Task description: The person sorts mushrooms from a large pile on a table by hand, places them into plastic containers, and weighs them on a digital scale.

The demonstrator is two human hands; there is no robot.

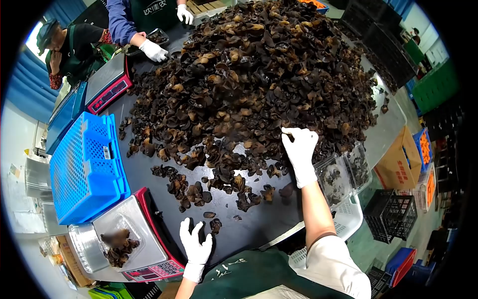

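A large heap of wood ear mushrooms (269,74) covers most of the dark table (259,219). My right hand (301,152), in a white glove, reaches to the near right side of the heap. Its fingers are curled together against the mushrooms, and what they hold, if anything, cannot be made out. My left hand (195,245), also gloved in white, is over the table's near edge with its fingers spread and nothing in them. Beside it on the left, a red-framed scale (162,219) bears an open clear plastic box (84,244) with some wood ear mushrooms (119,251) inside.
A blue crate (79,169) and a second scale (107,82) line the left side. Across the table are a co-worker's gloved hands (153,51); another person (74,50) is beyond. To my right are clear boxes (331,179), a white basket (352,217) and a carton (398,162).
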